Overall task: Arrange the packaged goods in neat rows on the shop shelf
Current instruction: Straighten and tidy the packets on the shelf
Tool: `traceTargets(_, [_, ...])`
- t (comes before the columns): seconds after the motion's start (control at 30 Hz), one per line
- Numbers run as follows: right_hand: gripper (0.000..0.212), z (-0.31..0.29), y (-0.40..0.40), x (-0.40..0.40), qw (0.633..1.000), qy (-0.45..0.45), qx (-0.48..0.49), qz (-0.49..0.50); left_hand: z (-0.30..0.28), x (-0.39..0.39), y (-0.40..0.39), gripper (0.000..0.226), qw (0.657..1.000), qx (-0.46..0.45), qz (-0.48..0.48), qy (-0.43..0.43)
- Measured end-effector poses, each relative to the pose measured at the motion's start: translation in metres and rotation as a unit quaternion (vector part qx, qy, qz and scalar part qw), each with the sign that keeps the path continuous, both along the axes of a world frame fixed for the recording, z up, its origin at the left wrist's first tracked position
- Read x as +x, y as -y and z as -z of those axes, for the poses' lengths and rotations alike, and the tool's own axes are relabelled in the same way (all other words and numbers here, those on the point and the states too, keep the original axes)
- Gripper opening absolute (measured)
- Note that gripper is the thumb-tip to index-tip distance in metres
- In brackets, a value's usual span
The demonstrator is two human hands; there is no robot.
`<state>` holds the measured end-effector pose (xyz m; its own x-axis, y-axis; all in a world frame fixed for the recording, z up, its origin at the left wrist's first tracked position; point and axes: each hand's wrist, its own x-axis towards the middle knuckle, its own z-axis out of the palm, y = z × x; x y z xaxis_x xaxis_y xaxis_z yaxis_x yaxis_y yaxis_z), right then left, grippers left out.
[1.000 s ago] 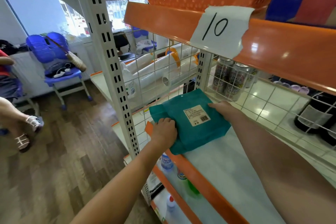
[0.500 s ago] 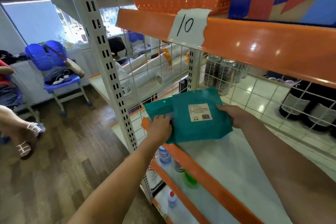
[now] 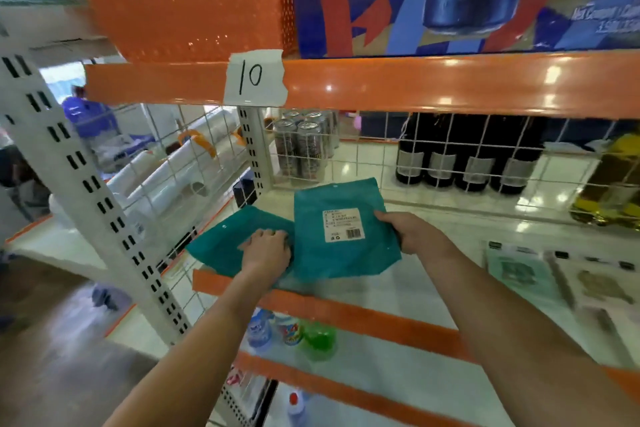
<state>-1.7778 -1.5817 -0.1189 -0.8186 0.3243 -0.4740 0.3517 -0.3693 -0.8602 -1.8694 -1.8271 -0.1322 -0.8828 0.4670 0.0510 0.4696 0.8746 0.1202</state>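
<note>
On the white shelf, near its orange front edge, the left hand rests on a teal packet with its fingers curled over the packet's right side. The right hand pinches the right edge of a second teal packet, which bears a white barcode label and overlaps the first packet. Behind the wire grille stand cans and dark bottles, and a paper tag marked 10 hangs from the shelf above.
</note>
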Motion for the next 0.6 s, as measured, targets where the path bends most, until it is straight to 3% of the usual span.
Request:
traceTargets(0.33, [0.015,0.008,-0.006,0.110,0.983,0.007,-0.018,0.182,0.006,0.037,-0.046,0.035,0.987,-0.018,0.161,-0.004])
traceTargets(0.47, [0.013,0.004,-0.010,0.152,0.975,-0.023,-0.026,0.221,0.002,0.068,-0.070,0.035,0.975,-0.037,0.217,-0.042])
traceTargets(0.6, [0.016,0.002,-0.025,0.201,0.968,-0.050,-0.034,0.242,-0.006,0.103,-0.100,0.036,0.966,-0.024,0.256,-0.012])
